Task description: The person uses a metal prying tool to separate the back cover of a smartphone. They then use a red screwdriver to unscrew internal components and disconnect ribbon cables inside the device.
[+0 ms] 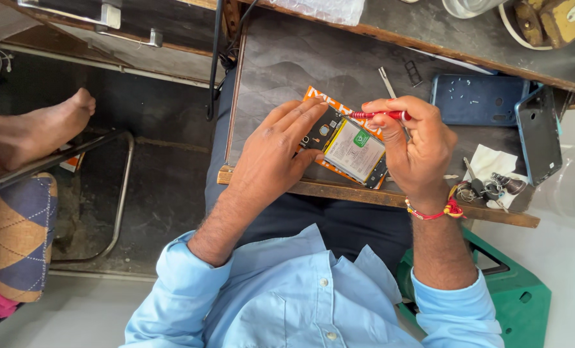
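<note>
An opened phone (354, 150) with its back off lies on an orange pad (314, 96) at the near edge of the dark worktop (287, 64); its pale battery and circuit board show. My left hand (276, 153) lies flat on the phone's left end and steadies it. My right hand (416, 147) grips a small red-handled screwdriver (383, 115), held level, its tip pointing left at the phone's upper edge. A red thread band circles my right wrist.
A blue phone back cover (477, 98) and a phone frame (538, 134) lie at the right, with metal tweezers (386, 82), a white cloth (490, 161) and keys (490, 188) nearby. Another person's bare foot (39, 132) rests at the left. A green stool (513, 290) stands below.
</note>
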